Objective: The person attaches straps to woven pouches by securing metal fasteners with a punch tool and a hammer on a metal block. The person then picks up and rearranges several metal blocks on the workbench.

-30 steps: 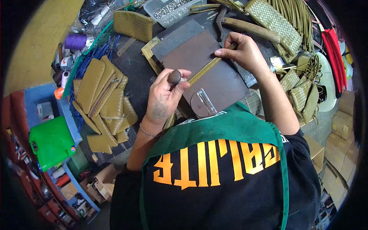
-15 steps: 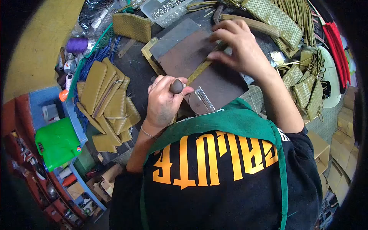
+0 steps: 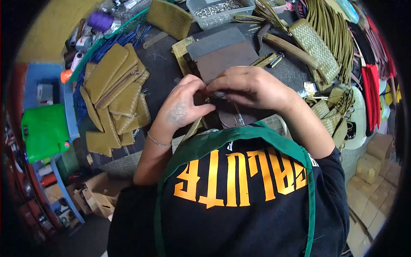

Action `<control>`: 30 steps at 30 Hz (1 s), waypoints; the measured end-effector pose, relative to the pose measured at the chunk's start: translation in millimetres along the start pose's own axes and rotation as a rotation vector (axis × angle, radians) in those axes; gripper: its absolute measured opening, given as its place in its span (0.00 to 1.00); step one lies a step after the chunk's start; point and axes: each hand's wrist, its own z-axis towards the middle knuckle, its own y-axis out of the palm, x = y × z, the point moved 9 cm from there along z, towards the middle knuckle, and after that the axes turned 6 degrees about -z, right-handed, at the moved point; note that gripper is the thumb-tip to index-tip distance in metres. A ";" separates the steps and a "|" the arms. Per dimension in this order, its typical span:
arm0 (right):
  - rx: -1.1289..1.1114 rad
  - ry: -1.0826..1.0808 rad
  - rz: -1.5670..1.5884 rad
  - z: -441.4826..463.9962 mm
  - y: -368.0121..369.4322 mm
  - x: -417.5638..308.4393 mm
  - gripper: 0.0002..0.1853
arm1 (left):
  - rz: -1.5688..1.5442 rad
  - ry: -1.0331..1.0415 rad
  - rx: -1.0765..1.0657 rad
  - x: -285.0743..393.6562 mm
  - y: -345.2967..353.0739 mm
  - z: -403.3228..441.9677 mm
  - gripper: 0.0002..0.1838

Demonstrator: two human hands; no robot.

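Observation:
My left hand is curled at the near part of a brown work mat, its thumb and fingers meeting around a narrow olive strap. The strap's end runs down from my palm toward the green apron. Close against it, my right hand is closed with fingertips pointing left. A dark rounded end shows beneath those fingertips; the rest of whatever it belongs to is hidden. Clear, shiny narrow pieces lie just below my right hand, near the apron.
At left lies a pile of olive pouches. Behind the mat are a grey slab, a clear box of small metal parts and a wooden-handled hammer. Woven olive pouches and straps lie to the right.
My right hand has come left and down to meet my left hand. The dark knob-handled tool that stood in my left fist no longer shows there. The view has shifted.

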 end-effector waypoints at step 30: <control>-0.549 0.548 -0.707 -40.2 38.6 12.8 0.26 | -0.141 -0.324 0.078 -45.9 -18.3 -9.9 0.05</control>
